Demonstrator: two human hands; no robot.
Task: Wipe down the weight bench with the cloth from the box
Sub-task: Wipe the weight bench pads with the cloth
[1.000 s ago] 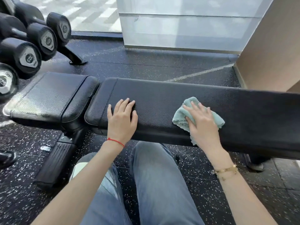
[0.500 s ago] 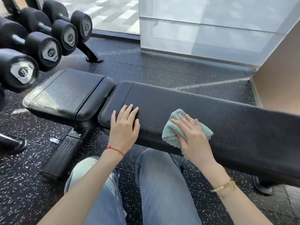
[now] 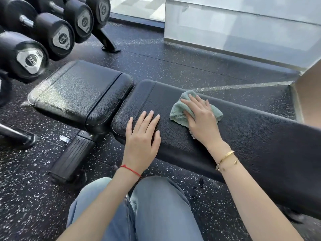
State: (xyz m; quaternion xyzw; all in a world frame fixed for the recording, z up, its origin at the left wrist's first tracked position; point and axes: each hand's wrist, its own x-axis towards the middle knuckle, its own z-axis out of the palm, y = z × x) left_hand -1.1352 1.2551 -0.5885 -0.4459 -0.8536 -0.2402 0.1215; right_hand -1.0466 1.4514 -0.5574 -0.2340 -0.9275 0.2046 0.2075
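The right hand [image 3: 201, 117] lies flat, fingers nearly straight, pressing a green cloth [image 3: 178, 111] onto the long black pad of the bench [image 3: 260, 136]. Cloth bunches out past the fingertips and to the thumb side. Just left of it, the left hand [image 3: 142, 136] rests spread and empty on the same pad, near its rounded end. Beyond that hand sits the shorter seat pad [image 3: 78, 89], with dumbbells [image 3: 31, 58] racked further left. To wipe well, I judge she should keep the palm flat, overlap strokes along the pad, and carry the cloth over the edges and seam.
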